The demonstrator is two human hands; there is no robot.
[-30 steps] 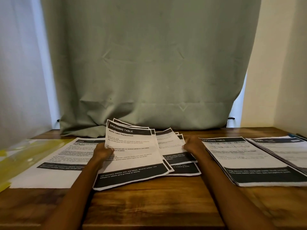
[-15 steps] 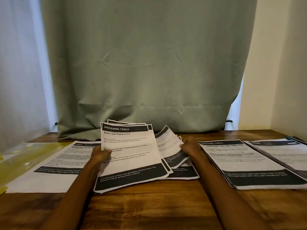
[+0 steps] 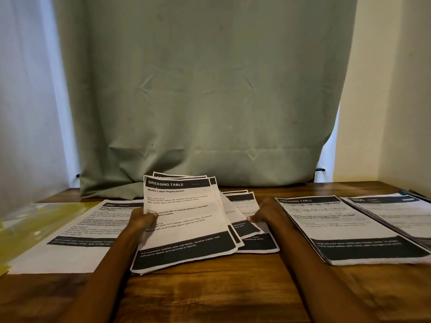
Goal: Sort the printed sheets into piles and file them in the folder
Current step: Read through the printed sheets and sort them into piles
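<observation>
My left hand point(image 3: 141, 221) grips the left edge of a bunch of printed sheets point(image 3: 186, 220) headed "DRESSING TABLE", tilted up off the wooden table point(image 3: 210, 294). My right hand point(image 3: 265, 212) pinches the right edge of more fanned sheets point(image 3: 245, 220) lying behind that bunch. A sorted pile point(image 3: 345, 229) lies to the right, and another pile point(image 3: 396, 213) at the far right. On the left lies a further pile point(image 3: 77, 236). A yellow transparent folder point(image 3: 25, 227) rests at the far left edge.
A green curtain point(image 3: 200, 89) hangs down to the table's back edge. A pale wall point(image 3: 408, 113) closes the right side and a white curtain point(image 3: 28, 101) the left. Bare wood shows along the table's front.
My left hand has tilted the front bunch more upright. The fanned sheets at my right hand have been drawn closer behind it.
</observation>
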